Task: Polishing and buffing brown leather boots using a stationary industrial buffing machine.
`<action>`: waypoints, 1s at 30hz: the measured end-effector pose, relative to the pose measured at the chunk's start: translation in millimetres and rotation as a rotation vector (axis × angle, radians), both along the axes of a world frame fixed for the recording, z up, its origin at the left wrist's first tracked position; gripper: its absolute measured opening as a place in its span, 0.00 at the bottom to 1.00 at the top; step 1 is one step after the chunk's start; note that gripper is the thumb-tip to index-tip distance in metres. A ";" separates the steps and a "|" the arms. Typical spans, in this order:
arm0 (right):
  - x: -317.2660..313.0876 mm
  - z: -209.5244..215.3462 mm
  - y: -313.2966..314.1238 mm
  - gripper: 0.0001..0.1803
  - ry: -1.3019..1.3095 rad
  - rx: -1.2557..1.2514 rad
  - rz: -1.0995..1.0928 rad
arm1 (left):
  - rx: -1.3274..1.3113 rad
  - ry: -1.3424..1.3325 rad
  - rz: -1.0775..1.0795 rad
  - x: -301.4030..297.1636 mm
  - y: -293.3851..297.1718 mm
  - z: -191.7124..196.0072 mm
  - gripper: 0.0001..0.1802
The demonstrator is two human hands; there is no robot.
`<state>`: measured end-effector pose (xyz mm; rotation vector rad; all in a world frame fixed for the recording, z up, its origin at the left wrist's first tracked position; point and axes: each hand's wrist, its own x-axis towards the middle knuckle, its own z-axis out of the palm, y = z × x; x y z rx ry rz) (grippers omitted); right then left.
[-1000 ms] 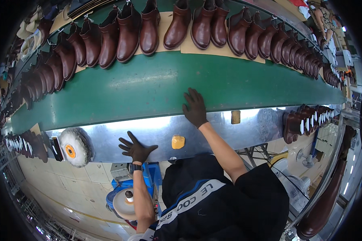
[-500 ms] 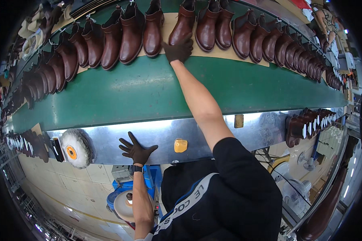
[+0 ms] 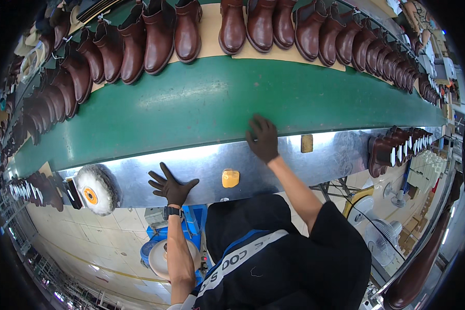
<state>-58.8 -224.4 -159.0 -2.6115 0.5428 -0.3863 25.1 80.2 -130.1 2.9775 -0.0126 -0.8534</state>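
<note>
My left hand (image 3: 173,188), in a dark brown glove, rests with fingers spread on the shiny metal ledge (image 3: 206,163). It holds nothing. My right hand (image 3: 264,139), gloved the same way, is over the seam between the ledge and the green conveyor belt (image 3: 191,98). Its fingers look loosely apart and slightly blurred, with nothing in them. Beyond it, across the belt, stand brown ankle boots in a long row, toes toward me. One boot (image 3: 232,28) is straight ahead, with a gap separating it from the boot (image 3: 188,32) to its left. A yellow block (image 3: 230,179) lies between my hands.
A fluffy white polishing wheel (image 3: 95,190) with an orange hub is at the ledge's left. A small brown block (image 3: 307,143) lies right of my right hand. More brown boots (image 3: 381,155) crowd the ledge's right end. Below are a blue machine (image 3: 191,227) and a fan (image 3: 382,237).
My right hand has let go of a boot in the far row and drawn back toward me. That boot now points straighter at me. My left hand stays spread on the ledge.
</note>
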 end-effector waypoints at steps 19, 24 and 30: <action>-16.3 -0.5 19.0 0.05 -0.068 -0.022 -0.186 | -0.030 -0.067 -0.035 -0.5 5.0 -5.3 0.78; 7.8 -7.7 17.7 0.15 -0.157 0.118 -0.094 | -0.006 -0.054 -0.035 0.7 2.9 -5.8 0.77; 241.3 11.0 -1.9 0.46 -0.368 0.312 -0.045 | -0.012 -0.017 0.021 -1.4 6.2 -0.4 0.78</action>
